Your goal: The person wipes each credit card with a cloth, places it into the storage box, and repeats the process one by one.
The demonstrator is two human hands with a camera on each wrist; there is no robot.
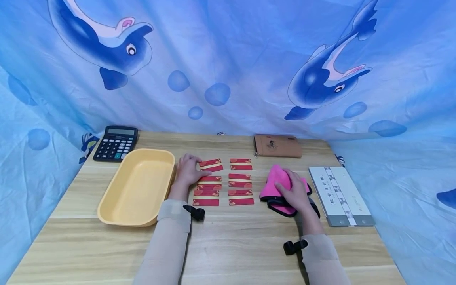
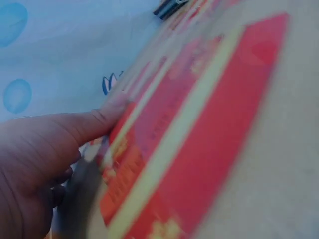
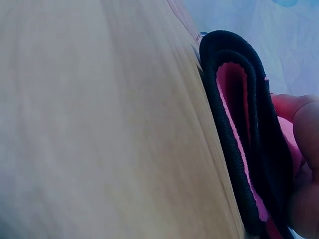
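Observation:
Several red cards with a pale gold band lie flat in two columns on the table. My left hand (image 1: 188, 171) is at the far-left red card (image 1: 211, 164), its thumb and forefinger on opposite long edges. That card sits slightly tilted against the others. In the left wrist view the thumb (image 2: 94, 124) reaches to the edge of the red cards; the other fingers are mostly hidden. My right hand (image 1: 295, 190) grips a folded pink cloth (image 1: 274, 178) with black edging, which rests on the table. Its layered black edge (image 3: 232, 109) shows in the right wrist view.
A yellow plastic tray (image 1: 103, 206) stands left of my left hand. Behind it lies a black calculator (image 1: 116, 143). A tan wallet (image 1: 279, 146) is at the table's back edge, and a grey-white booklet (image 1: 340, 196) lies right of the cloth. A blue curtain hangs behind.

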